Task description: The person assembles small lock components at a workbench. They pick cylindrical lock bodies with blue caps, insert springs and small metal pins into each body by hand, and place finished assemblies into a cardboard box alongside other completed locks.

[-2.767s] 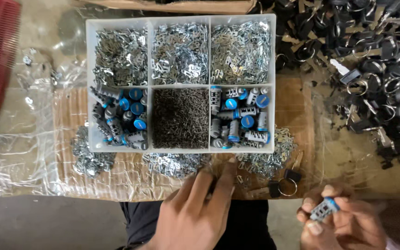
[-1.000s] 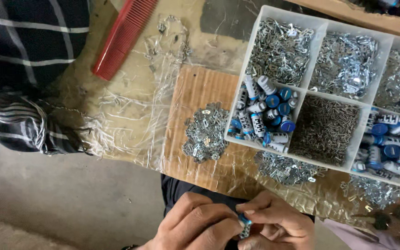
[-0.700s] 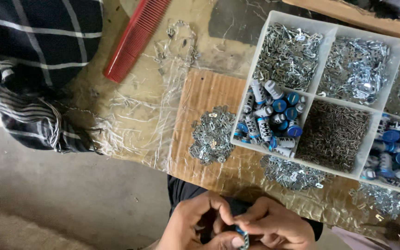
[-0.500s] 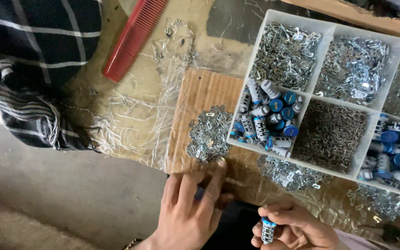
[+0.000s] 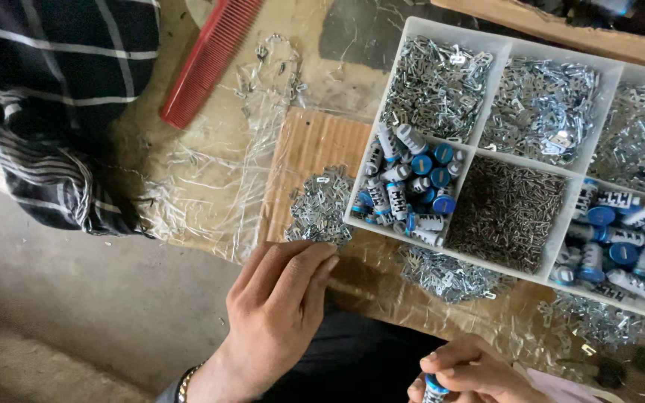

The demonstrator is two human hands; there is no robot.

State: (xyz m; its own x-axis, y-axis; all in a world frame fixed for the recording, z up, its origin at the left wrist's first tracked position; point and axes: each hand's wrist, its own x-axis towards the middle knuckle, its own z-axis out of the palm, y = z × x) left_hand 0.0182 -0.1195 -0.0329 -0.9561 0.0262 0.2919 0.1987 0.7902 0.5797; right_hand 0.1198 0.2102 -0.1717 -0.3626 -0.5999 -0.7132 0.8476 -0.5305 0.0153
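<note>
— What did you have on the head view?

— The biggest thing was the white plastic six-compartment tray (image 5: 382,112), well right of centre, on a brown cardboard sheet (image 5: 315,145) over crinkled clear film (image 5: 210,179). The left hand (image 5: 278,313) lay flat, palm down, its fingers stretched out side by side and gripping nothing. Their tips touched the near edge of the loose heap of small silver metal clips (image 5: 319,209), just left of the tray.

— And the right?

— The right hand (image 5: 472,373) sat low at the frame edge, fingers curled tight around a small silver cylinder with a blue cap (image 5: 434,386). It was held clear of the table, cap up.

— So which step?

— I judged it as fetching a clip for the held cylinder. Lifting one from that tangle would call for a fine thumb-and-forefinger pinch; a flat sweep would drag several along.

— Anything in the way?

— Nothing stood between fingers and heap. A dark striped cloth (image 5: 46,97) filled the far left and a red plastic comb (image 5: 210,56) lay above, both well apart. A second scatter of silver clips (image 5: 446,272) lay against the tray's near wall, and more blue-capped cylinders (image 5: 412,186) filled its nearest compartment. Dark keys on a ring (image 5: 636,366) were at the far right.
</note>
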